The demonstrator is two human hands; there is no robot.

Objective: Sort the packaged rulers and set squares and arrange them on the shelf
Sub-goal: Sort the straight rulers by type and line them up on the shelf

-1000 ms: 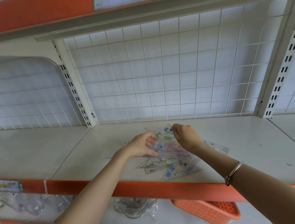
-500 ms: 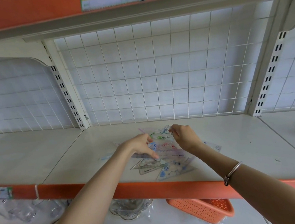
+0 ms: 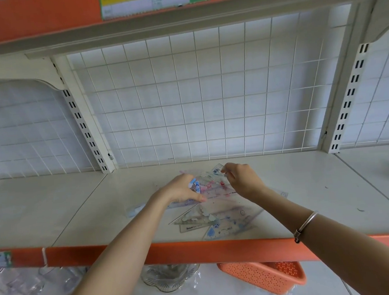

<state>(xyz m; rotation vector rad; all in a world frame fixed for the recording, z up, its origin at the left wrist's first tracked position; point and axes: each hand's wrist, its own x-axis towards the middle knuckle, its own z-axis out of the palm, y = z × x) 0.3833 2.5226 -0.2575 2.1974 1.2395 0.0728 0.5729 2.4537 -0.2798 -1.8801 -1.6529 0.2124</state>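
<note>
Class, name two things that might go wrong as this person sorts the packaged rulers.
The left hand and right hand pinch packets of a loose, overlapping pile; pulling one may drag others askew.
The nearest set square lies by the shelf's orange front edge and might slide off.

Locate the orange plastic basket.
Head view, lower right: the orange perforated plastic basket sits on the lower shelf, just right of the clear glass dish, below the orange shelf edge.

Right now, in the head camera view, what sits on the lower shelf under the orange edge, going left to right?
Clear wrapped glassware → glass bowl → orange basket.
</note>
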